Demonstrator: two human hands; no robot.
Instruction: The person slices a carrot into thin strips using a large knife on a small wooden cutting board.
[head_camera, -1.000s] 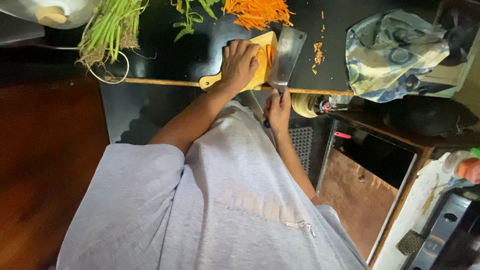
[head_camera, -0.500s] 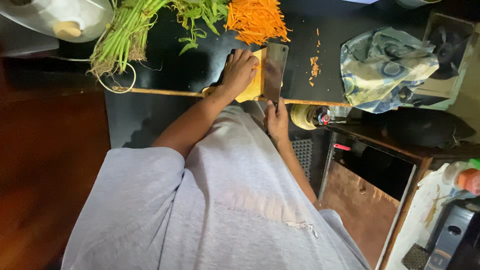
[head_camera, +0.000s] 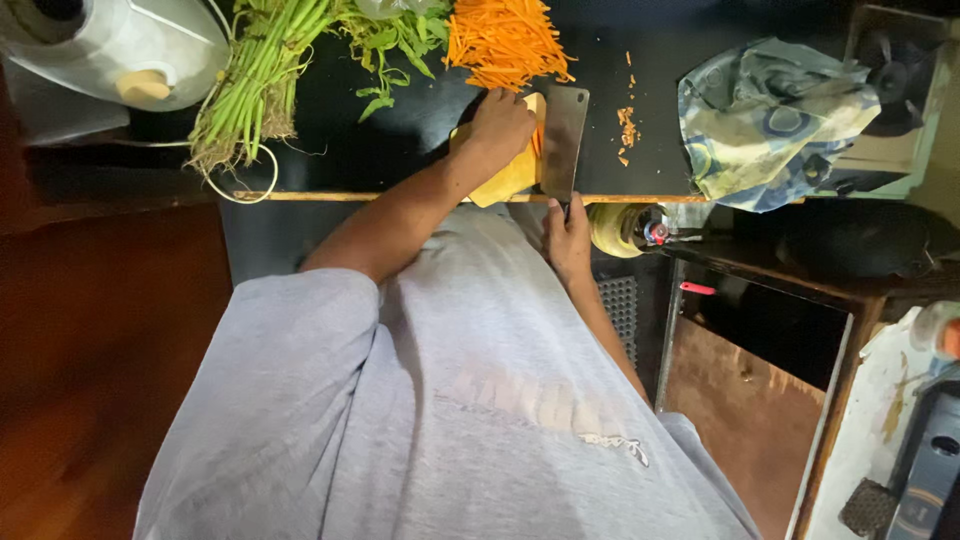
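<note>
Orange carrot (head_camera: 537, 140) pinned on board (head_camera: 503, 180) under my flattened left hand (head_camera: 500, 125); right hand (head_camera: 568, 240) gripping cleaver (head_camera: 563, 142).

A loose light-grey short-sleeved shirt (head_camera: 440, 400) with a faded chest print.

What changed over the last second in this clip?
Mostly the view: the head camera tipped, so the counter sits lower in frame. The cleaver kept its place beside the left hand on the yellow board. The right hand kept its grip on the handle; carrot shreds unmoved.
</note>
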